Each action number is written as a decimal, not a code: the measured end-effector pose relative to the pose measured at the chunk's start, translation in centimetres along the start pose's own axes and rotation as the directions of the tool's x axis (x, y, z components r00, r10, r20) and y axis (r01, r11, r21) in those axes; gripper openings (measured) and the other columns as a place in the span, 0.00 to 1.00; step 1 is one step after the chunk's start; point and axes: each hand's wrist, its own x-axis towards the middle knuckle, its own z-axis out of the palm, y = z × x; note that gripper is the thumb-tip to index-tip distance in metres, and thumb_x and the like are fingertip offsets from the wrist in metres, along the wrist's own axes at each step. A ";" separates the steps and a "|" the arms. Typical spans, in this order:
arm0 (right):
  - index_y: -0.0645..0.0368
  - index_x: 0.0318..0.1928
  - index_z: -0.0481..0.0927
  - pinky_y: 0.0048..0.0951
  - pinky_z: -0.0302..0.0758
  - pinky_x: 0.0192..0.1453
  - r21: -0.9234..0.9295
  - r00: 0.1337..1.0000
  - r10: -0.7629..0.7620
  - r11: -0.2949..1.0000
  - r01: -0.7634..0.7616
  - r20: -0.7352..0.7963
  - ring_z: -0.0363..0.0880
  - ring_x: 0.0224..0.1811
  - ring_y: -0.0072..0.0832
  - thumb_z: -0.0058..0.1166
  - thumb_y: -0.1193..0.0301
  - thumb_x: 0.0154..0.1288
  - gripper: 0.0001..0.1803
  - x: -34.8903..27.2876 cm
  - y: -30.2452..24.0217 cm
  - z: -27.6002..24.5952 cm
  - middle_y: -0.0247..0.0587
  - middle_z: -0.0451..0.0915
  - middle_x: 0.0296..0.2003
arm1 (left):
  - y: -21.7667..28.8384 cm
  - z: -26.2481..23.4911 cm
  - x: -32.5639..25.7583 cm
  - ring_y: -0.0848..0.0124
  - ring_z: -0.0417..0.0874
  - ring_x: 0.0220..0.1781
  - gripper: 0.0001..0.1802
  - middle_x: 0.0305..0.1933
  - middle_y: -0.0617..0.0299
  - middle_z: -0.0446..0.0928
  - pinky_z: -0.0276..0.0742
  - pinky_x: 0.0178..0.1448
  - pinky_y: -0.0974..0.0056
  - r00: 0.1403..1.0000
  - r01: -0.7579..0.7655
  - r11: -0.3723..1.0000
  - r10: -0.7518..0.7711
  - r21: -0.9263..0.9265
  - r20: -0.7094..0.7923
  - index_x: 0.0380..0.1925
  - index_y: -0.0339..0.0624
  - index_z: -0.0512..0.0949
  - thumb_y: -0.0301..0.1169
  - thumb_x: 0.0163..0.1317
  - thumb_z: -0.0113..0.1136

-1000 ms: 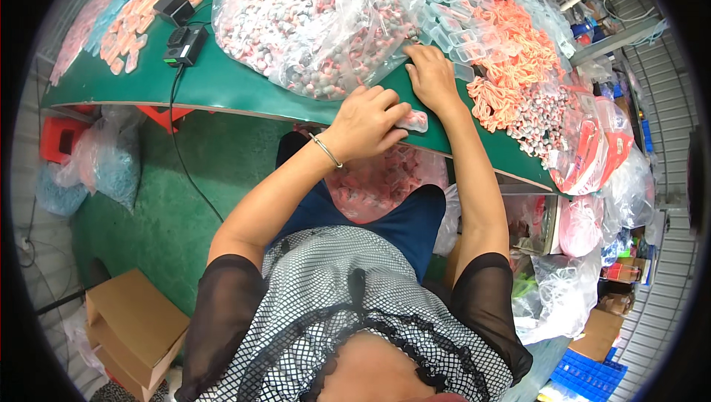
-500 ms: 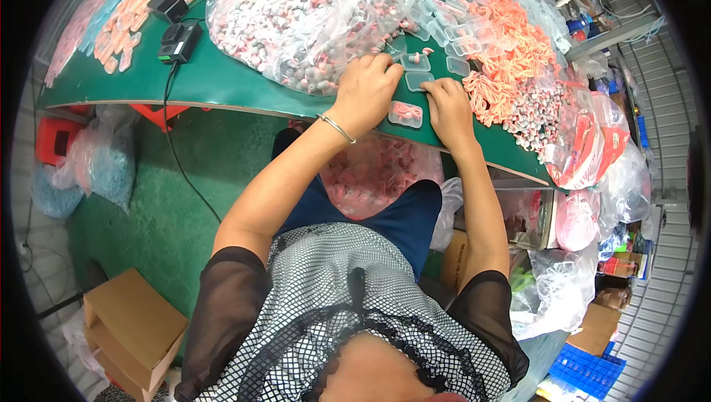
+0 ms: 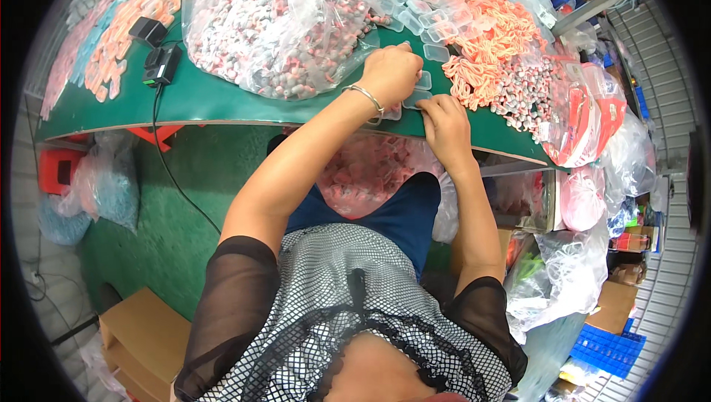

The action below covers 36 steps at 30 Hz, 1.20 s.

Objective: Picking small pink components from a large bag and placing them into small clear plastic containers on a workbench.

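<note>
My left hand [image 3: 392, 74], with a bangle at its wrist, is over the table beside a small clear plastic box [image 3: 418, 97]. Its fingers are curled, and whatever they hold is hidden. The fingertips of my right hand [image 3: 446, 124] are closed at the right edge of that box. Another clear compartment [image 3: 424, 80] shows just beyond it. Under my left wrist, a box with pinkish contents [image 3: 392, 113] is mostly covered. To the left bulges a large clear bag of small grey and pink pieces [image 3: 274, 39].
Clear plastic boxes [image 3: 435, 52], orange cords [image 3: 481, 50] and loose grey-pink pieces [image 3: 522, 91] cover the green table's right side [image 3: 244, 109]. A black device [image 3: 161, 65] with a cable sits left. Bags lie beneath; a cardboard box [image 3: 144, 335] stands on the floor.
My left hand has shifted right, now covering much of the boxes and the one with pinkish contents. My right hand stays by the clear box. The whole view has tilted slightly.
</note>
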 end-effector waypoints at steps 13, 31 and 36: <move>0.58 0.36 0.82 0.38 0.72 0.43 -0.035 0.999 0.031 0.999 -0.031 -0.008 0.76 0.38 0.39 0.60 0.77 0.54 0.08 -0.3 -0.8 -0.2 0.39 0.75 0.32 | -0.1 2.2 0.5 0.55 0.84 0.36 0.04 0.31 0.57 0.81 0.79 0.40 0.53 0.988 -0.151 0.985 0.150 0.079 0.018 0.24 0.45 0.82 0.28 0.55 0.58; 0.51 0.34 0.80 0.43 0.72 0.40 -0.455 0.865 0.422 0.736 -0.502 -0.272 0.82 0.35 0.38 0.62 0.67 0.56 0.06 -3.1 9.8 -3.6 0.35 0.82 0.28 | 1.2 2.9 1.5 0.53 0.85 0.37 0.03 0.31 0.53 0.83 0.78 0.42 0.52 0.988 0.066 0.983 -0.040 -0.169 0.152 0.29 0.47 0.83 0.31 0.55 0.63; 0.53 0.31 0.79 0.42 0.73 0.37 -0.350 0.807 0.480 0.732 -0.584 -0.343 0.82 0.32 0.39 0.60 0.68 0.56 0.05 -3.3 9.4 -3.5 0.35 0.83 0.28 | 1.2 2.3 1.4 0.53 0.85 0.37 0.03 0.29 0.53 0.83 0.78 0.42 0.51 0.987 0.076 0.981 -0.049 -0.179 0.155 0.28 0.47 0.83 0.32 0.55 0.64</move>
